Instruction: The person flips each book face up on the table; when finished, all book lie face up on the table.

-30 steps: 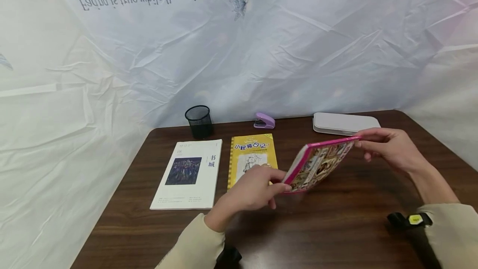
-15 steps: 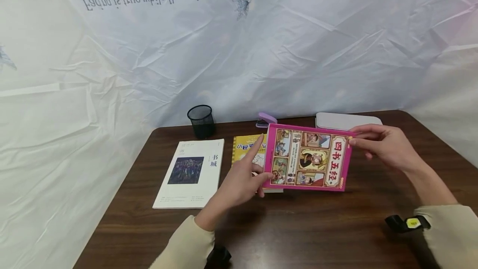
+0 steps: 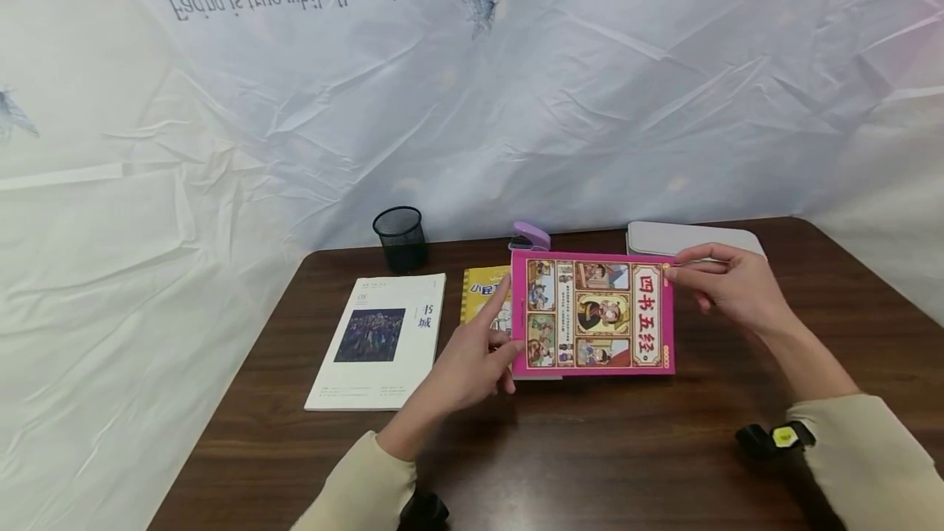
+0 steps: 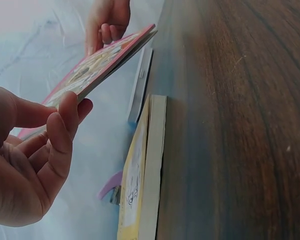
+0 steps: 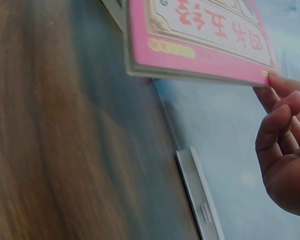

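Note:
Between both hands a pink picture-covered book (image 3: 599,314) is held up off the table, its cover facing the head camera. My left hand (image 3: 472,355) pinches its left edge, thumb on the cover and index finger stretched up along the side. At the upper right corner, my right hand (image 3: 726,281) pinches the book between thumb and fingers, as the right wrist view also shows. Partly hidden behind the pink book lies a thick yellow book (image 3: 483,293). To its left a white book (image 3: 378,342) with a dark picture lies flat.
Along the back of the dark wooden table (image 3: 590,465) stand a black mesh pen holder (image 3: 401,240), a purple stapler (image 3: 531,236) and a flat white case (image 3: 693,238). A pale cloth with printed lettering hangs behind the table.
The pink book has turned from a steep tilt to face the head camera, then shifted slightly left with both hands. My left index finger now points up along its edge.

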{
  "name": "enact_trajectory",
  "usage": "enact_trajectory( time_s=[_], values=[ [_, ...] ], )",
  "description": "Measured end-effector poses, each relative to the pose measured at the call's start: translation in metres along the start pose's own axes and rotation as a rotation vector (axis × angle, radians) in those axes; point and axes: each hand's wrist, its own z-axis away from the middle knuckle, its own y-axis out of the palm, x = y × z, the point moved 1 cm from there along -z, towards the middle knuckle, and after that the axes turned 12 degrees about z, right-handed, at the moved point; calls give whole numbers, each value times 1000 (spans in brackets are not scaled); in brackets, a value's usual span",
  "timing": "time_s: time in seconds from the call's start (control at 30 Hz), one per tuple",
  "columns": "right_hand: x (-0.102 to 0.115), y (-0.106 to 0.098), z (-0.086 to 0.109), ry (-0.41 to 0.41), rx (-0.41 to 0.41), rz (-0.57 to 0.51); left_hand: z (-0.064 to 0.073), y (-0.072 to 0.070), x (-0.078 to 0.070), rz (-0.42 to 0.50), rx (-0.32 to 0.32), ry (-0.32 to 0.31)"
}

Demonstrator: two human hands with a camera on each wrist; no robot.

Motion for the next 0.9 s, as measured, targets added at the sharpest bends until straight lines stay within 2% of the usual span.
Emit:
enact_trajectory(
  time_s=[0.2,0.33,0.4,0.63,0.9],
  values=[
    [4,13,0,-28,-59,7,1,-5,5,30,4,-41],
    [6,18,0,-63,-33,4,2,-10,9,56,5,-70],
    [6,19,-1,-75,15,0,3,-13,12,69,6,-86],
    [1,22,-2,-98,259,3,5,-20,21,97,-1,-157],
    [-10,21,-4,-123,464,98,2,-19,29,130,40,-212]
  ],
)
